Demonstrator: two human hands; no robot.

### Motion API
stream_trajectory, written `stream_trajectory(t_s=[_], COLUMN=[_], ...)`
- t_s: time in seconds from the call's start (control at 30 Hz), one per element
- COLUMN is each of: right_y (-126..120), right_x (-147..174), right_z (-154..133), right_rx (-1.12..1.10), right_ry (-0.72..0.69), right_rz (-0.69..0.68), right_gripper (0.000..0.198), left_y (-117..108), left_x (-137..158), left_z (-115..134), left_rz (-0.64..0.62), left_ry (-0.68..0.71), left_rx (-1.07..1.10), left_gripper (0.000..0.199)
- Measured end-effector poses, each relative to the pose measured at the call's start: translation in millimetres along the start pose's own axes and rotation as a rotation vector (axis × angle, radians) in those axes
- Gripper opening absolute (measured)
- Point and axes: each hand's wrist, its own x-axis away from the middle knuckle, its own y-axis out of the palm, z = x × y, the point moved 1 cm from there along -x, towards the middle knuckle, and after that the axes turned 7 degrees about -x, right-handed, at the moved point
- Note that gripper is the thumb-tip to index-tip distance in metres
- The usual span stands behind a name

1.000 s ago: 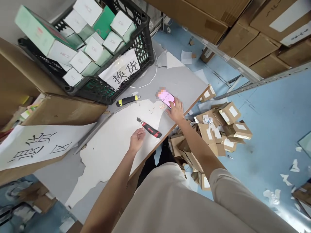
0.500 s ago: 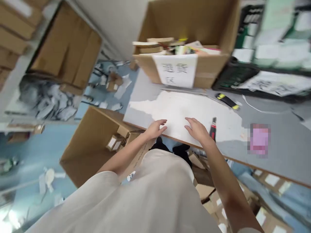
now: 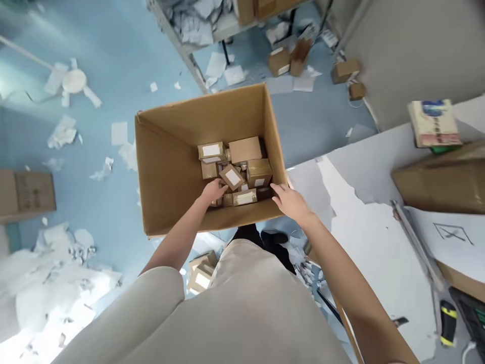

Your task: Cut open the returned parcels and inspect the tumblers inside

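Observation:
My left hand (image 3: 214, 191) reaches into a large open cardboard carton (image 3: 166, 197). Its fingertips are at the lower left edge of a small brown box (image 3: 232, 177) with a white label, which lies askew on other small boxes. The thumb and fingers look slightly apart, with no firm grip visible. Over the carton's right rim is my right hand (image 3: 291, 203), fingers apart and holding nothing. Near its fingertips, inside the carton, sits a taped box (image 3: 259, 173). Another labelled box (image 3: 245, 197) lies closest to the carton's near wall.
To the right stands a table (image 3: 364, 293) with a black and yellow cutter (image 3: 448, 323) and a long brown carton (image 3: 443, 177). Paper scraps (image 3: 62, 132) litter the blue floor. A white fan-like stand (image 3: 74, 82) and a closed carton (image 3: 28, 194) are at left.
The view has swung left from the table to the large carton. Both hands have moved from above the table to the carton, the left inside it and the right at its rim.

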Motion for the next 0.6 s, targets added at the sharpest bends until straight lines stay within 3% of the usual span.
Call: stream_trajectory(t_s=[0.13, 0.27, 0.43, 0.5, 0.6], right_y=[44.9, 90.1, 138.8, 159.4, 192.4], right_x=[-94.2, -153.8, -207.9, -232.6, -268.7], right_z=[8.8, 38.7, 63.5, 71.8, 91.6], right_rx=[-0.039, -0.024, 0.008, 0.011, 0.005], right_ry=[0.114, 0.293, 0.399, 0.431, 0.464], right_rz=[-0.268, -0.422, -0.477, -0.453, -0.415], right_gripper=[0.045, 0.043, 0.039, 0.042, 0.045], left_y=[16.5, 37.0, 72.8, 96.9, 147.4], left_x=[-40.4, -53.3, -74.1, -101.4, -164.7], left_z=[-75.2, -104.8, -98.6, -88.9, -65.0], left_rz=[-0.102, -0.134, -0.186, -0.199, -0.195], left_ry=[-0.142, -0.226, -0.276, -0.274, -0.244], left_rx=[0.089, 0.172, 0.270, 0.318, 0.418], left_gripper=[0.052, 0.050, 0.040, 0.040, 0.045])
